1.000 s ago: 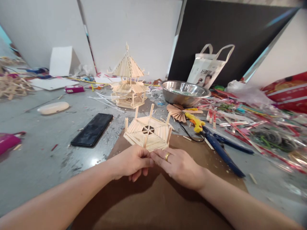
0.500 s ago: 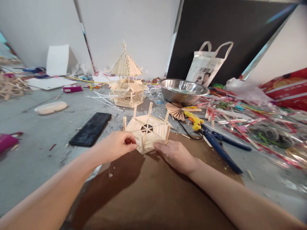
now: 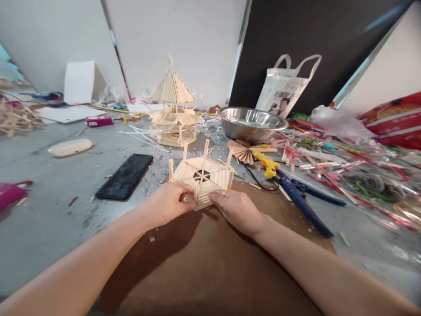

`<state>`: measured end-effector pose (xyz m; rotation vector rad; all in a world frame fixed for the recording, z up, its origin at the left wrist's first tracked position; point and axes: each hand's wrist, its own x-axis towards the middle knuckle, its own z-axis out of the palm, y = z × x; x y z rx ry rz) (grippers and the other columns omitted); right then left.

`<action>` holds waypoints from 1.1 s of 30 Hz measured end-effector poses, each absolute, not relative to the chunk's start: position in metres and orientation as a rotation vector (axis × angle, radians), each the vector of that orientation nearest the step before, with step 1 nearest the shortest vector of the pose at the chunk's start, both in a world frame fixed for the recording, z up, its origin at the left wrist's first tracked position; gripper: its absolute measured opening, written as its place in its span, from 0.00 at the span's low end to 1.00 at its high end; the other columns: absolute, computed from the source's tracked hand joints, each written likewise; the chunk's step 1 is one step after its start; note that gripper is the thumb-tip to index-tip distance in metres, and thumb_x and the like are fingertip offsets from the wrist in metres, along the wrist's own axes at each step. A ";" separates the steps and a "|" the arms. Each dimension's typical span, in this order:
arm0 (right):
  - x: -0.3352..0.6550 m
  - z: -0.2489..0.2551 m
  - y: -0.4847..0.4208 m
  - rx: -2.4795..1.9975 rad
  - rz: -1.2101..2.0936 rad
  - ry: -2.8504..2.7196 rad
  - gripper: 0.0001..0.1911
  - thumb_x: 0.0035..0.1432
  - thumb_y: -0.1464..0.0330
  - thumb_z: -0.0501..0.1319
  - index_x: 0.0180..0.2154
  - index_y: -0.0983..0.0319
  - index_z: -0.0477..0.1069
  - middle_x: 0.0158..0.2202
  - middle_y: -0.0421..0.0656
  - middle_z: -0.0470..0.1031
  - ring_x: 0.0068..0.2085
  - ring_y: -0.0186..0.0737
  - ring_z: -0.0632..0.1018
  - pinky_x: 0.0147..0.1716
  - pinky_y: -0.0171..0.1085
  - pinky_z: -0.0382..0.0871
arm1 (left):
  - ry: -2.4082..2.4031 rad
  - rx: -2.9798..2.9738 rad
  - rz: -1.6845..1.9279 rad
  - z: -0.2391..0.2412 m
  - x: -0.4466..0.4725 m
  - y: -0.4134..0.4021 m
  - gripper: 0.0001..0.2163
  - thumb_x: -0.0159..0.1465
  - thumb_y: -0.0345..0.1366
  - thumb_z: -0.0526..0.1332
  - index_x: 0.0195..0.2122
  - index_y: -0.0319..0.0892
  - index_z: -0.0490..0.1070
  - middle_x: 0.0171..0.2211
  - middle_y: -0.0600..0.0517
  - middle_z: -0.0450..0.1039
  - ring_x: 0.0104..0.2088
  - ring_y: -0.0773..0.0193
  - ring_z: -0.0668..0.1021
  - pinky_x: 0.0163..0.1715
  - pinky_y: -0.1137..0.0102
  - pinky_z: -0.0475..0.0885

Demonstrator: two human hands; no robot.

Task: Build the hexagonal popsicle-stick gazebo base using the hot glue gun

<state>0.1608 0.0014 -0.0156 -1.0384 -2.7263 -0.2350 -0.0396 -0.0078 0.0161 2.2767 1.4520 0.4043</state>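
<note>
A hexagonal platform of thin wooden sticks (image 3: 219, 176) rests on a brown board (image 3: 204, 263), with short upright posts at its corners and a spoked opening in the middle. My left hand (image 3: 169, 202) pinches its front left edge, fingertips beside the front post (image 3: 197, 193). On the front right edge, the thumb and fingers of my right hand (image 3: 241, 213), which wears a ring, are closed; some of those fingertips are hidden. Behind the platform stands a tiered stick pagoda (image 3: 173, 90) with a pointed roof.
Left of the platform lies a black phone (image 3: 125, 177), with a white oval case (image 3: 70, 148) farther off. To the right are a yellow glue gun (image 3: 268, 164), blue-handled pliers (image 3: 304, 208) and scattered scraps. A metal bowl (image 3: 253, 131) and a white bag (image 3: 279, 92) stand behind.
My left hand has moved a little right, its fingertips now at the front post. My right fingers have shifted slightly up and inward on the platform's edge.
</note>
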 end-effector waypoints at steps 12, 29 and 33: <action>0.158 -0.015 0.000 -1.053 -0.196 -2.715 0.11 0.57 0.71 0.49 0.41 0.62 0.64 0.38 0.43 0.73 0.36 0.36 0.73 0.30 0.31 0.62 | 1.499 2.272 0.393 0.012 -0.037 -0.009 0.09 0.53 0.39 0.54 0.25 0.41 0.70 0.17 0.57 0.63 0.19 0.71 0.64 0.20 0.76 0.53; 0.159 -0.012 -0.002 -1.160 -0.182 -2.686 0.10 0.58 0.69 0.47 0.38 0.60 0.65 0.33 0.41 0.73 0.34 0.34 0.73 0.26 0.31 0.57 | 1.542 2.262 0.333 0.013 -0.038 -0.009 0.09 0.53 0.40 0.53 0.27 0.42 0.70 0.16 0.58 0.62 0.18 0.70 0.63 0.18 0.75 0.52; 0.160 -0.012 -0.002 -1.134 -0.155 -2.683 0.10 0.58 0.69 0.47 0.38 0.60 0.65 0.34 0.41 0.73 0.34 0.34 0.73 0.27 0.31 0.58 | 1.592 2.243 0.282 0.013 -0.038 -0.010 0.11 0.53 0.42 0.53 0.26 0.41 0.69 0.16 0.58 0.61 0.18 0.70 0.63 0.18 0.75 0.52</action>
